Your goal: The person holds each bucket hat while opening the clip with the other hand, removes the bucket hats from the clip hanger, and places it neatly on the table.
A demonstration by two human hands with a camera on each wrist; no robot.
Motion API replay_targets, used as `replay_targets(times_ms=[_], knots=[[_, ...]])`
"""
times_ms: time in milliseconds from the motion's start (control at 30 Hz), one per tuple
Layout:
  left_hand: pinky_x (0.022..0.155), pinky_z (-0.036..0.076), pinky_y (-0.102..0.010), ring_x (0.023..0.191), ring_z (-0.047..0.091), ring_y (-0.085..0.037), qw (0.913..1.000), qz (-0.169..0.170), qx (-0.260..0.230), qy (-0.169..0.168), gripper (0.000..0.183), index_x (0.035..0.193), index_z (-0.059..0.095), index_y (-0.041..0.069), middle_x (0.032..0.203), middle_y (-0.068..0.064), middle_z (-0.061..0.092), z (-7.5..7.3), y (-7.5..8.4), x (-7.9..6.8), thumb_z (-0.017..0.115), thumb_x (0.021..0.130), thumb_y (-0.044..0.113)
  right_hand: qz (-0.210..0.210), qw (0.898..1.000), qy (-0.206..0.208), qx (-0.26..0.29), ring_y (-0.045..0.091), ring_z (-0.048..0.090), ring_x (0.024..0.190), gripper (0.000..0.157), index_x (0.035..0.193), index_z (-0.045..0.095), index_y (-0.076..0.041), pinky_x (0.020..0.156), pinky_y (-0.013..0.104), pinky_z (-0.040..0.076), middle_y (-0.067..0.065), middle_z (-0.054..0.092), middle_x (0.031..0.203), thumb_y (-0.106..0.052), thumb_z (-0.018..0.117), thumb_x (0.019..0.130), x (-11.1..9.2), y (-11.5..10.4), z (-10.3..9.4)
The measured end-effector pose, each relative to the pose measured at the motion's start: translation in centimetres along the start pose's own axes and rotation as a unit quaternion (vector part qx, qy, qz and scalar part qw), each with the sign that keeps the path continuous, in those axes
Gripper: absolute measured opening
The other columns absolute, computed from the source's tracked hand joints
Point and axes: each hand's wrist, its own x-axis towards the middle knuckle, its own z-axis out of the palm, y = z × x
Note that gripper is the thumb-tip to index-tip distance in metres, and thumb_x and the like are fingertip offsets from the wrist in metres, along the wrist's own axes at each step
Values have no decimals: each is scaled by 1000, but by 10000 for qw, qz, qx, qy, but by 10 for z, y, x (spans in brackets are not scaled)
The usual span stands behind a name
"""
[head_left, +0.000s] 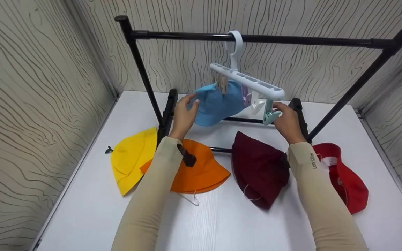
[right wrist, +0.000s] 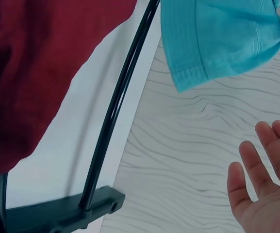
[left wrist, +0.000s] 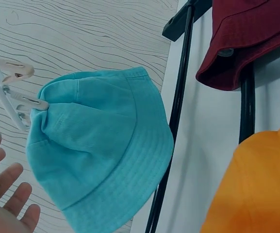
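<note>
A light blue bucket hat [head_left: 218,101] hangs by clips from a white clip hanger [head_left: 250,82], its brim downward. Beside the hat's left edge is my left hand [head_left: 186,115], and the left wrist view shows its fingers [left wrist: 18,199] spread with a gap to the fabric. My right hand [head_left: 286,120] is at the hanger's near right end, behind the pale green clip [head_left: 270,113]. Its fingers [right wrist: 251,162] look extended and apart in the right wrist view, away from the hat's brim. A beige clip [head_left: 223,85] bites the top of the hat.
The hanger hooks over the top bar of a black rack [head_left: 302,40]. On the white table [head_left: 201,223] lie a yellow hat [head_left: 134,157], an orange hat [head_left: 201,170], a maroon hat [head_left: 257,167] and a red hat [head_left: 352,184]. Patterned panels [head_left: 30,104] enclose the table's back and sides.
</note>
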Motion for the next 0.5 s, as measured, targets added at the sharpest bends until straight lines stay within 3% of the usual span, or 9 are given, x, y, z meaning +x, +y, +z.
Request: replay_targets(times_ms=[100, 233, 333, 500], knots=[[96, 37, -31, 116, 45, -18, 10000, -27, -21, -6, 36, 125, 52, 5, 126, -6, 52, -2, 3, 2, 49, 94, 22, -190, 9997, 109, 124, 31, 53, 103, 25, 112, 58, 0, 86, 45, 41, 19, 59, 108, -5, 55, 87, 3, -5, 7], [98, 36, -31, 118, 43, -16, 9999, -162, -42, -26, 36, 127, 52, 8, 128, -4, 51, -5, 7, 5, 48, 94, 24, -663, 9965, 274, 436, 29, 52, 106, 29, 111, 59, 1, 91, 43, 38, 18, 60, 110, -17, 58, 89, 6, -10, 17], [99, 36, -33, 119, 43, -16, 9998, -179, -39, -15, 36, 127, 51, 11, 129, -4, 51, -5, 9, 6, 49, 94, 25, -1023, 9911, 302, 801, 28, 51, 107, 29, 116, 54, 3, 93, 38, 36, 21, 57, 113, -6, 56, 88, 7, -14, 22], [100, 34, -29, 121, 43, -16, 10000, -45, -9, 1, 36, 127, 51, 10, 128, -5, 51, 0, 12, 9, 49, 94, 24, -957, 9857, 134, 1383, 21, 46, 101, 36, 119, 48, 8, 91, 31, 33, 23, 53, 115, 8, 45, 83, 2, -37, 21]])
